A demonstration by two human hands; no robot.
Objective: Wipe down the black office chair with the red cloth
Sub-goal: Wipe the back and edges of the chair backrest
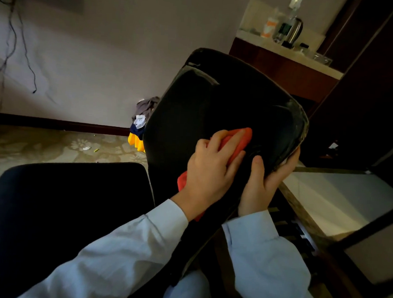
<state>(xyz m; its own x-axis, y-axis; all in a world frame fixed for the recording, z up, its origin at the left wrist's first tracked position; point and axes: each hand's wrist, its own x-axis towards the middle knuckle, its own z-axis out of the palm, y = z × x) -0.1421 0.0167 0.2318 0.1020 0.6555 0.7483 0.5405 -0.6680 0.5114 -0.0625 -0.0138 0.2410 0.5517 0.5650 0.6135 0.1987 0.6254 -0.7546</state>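
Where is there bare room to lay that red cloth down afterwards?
The dark seat, left of the chair back, is bare; so is the pale surface right of the right hand. The counter is crowded with a kettle and bottles.

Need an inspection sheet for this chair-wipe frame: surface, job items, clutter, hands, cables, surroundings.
Surface: black chair backrest, rim looks scuffed along the right edge.
Job's things: red cloth bunched on the backrest, mostly under the left hand.
Clutter: clothes pile on the floor by the wall; paper scraps on the carpet.
Hands: left hand presses the cloth; right hand grips the backrest's edge.
Cables: dark cables hang on the wall, upper left.
Surroundings: counter with kettle and cup; chair seat lower left.
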